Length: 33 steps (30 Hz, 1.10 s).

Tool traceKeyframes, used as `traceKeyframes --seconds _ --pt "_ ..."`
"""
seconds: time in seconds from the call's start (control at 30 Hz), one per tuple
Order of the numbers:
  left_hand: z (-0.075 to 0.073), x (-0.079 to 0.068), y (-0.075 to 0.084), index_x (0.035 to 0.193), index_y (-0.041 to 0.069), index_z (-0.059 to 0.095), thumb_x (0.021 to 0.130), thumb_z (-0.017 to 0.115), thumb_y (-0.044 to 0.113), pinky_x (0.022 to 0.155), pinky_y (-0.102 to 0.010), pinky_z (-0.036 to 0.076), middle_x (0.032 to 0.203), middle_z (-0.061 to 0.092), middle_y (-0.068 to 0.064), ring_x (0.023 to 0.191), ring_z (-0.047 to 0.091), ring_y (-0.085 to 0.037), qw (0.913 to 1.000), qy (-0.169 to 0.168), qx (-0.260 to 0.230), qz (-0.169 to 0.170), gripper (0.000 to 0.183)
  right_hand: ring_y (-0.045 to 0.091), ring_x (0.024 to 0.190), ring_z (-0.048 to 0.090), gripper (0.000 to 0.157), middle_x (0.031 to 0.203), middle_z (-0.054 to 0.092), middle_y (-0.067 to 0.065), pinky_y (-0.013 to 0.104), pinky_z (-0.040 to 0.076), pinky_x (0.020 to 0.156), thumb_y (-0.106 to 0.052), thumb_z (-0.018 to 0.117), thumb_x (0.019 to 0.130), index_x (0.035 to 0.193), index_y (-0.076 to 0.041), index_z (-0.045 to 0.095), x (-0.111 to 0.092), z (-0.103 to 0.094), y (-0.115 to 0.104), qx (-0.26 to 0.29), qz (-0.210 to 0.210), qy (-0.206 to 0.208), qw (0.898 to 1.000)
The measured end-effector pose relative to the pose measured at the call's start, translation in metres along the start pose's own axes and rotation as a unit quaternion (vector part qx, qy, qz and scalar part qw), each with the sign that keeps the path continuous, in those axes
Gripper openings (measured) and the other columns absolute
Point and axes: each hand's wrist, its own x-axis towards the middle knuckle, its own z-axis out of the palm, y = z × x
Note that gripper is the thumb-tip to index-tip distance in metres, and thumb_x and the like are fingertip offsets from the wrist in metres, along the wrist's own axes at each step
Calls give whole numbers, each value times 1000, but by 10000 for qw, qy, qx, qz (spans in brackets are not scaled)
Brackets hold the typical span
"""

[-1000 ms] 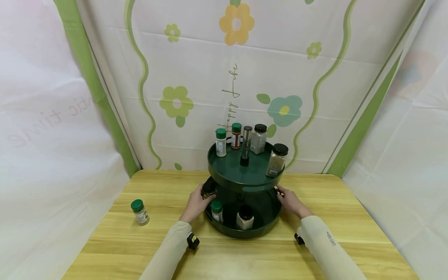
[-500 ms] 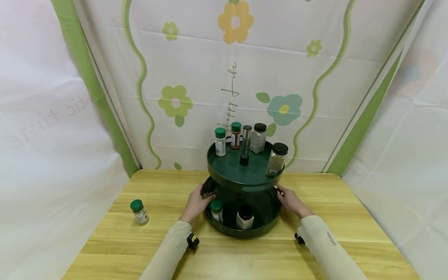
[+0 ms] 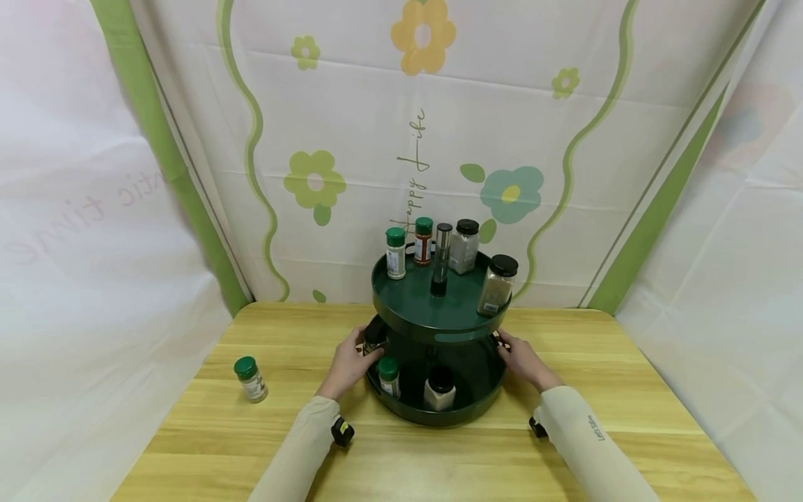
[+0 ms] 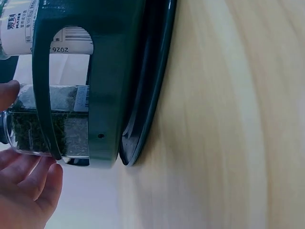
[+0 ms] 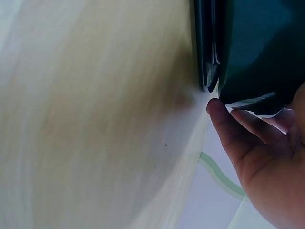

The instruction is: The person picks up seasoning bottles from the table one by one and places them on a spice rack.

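Observation:
A dark green two-tier round tray (image 3: 433, 416) stands on the table. My left hand (image 3: 348, 364) is at its lower left rim, gripping a clear jar of dried herbs (image 4: 50, 125) with thumb and fingers; the jar sits behind the rim's handle opening. My right hand (image 3: 522, 359) holds the lower tier's right rim, its fingers (image 5: 233, 129) against the outer wall. On the lower tier are a green-capped shaker (image 3: 389, 380) and a black-lidded jar (image 3: 440, 392). The upper tier partly hides both hands' fingertips.
The upper tier (image 3: 426, 314) bears two green-capped shakers (image 3: 396, 261), two black-lidded jars (image 3: 498, 289) and a central post (image 3: 442, 258). Another green-capped shaker (image 3: 252, 382) stands on the wooden table (image 3: 301, 446) at left. A patterned curtain (image 3: 376, 139) hangs behind the table.
The left forearm has shifted very slightly to the left. Both hands keep their places at the tray, and the jars and shakers have not moved.

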Motion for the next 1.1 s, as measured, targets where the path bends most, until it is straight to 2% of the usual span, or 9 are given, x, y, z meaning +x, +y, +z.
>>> traceKeyframes --seconds 0.27,0.43,0.87,1.1 --pt "-7 -4 -3 134 3 48 86 71 20 96 -47 40 126 55 -13 117 50 -28 9999 87 -66 113 56 45 112 52 48 130 46 35 47 49 84 -1 45 97 141 14 30 -1 0 0 9 19 -25 10000" --pt "-15 -7 -8 135 0 46 86 71 18 96 -47 40 129 53 -16 119 50 -30 9997 206 -62 62 57 45 111 53 48 129 46 36 47 50 83 0 46 97 140 14 30 -1 0 1 -16 31 -21 10000" --pt "-56 -17 1 135 1 44 89 68 18 97 -46 39 132 50 -18 121 47 -30 9984 548 112 -79 55 43 108 55 48 127 49 35 45 51 81 -2 47 97 140 12 33 0 1 4 -6 -10 60 10000" --pt "-80 -24 6 136 0 43 88 69 19 98 -46 39 133 49 -20 122 46 -32 9961 842 232 -99 57 43 102 58 49 122 52 36 42 52 76 -9 47 97 141 9 35 -5 -1 3 117 -471 143 9987"
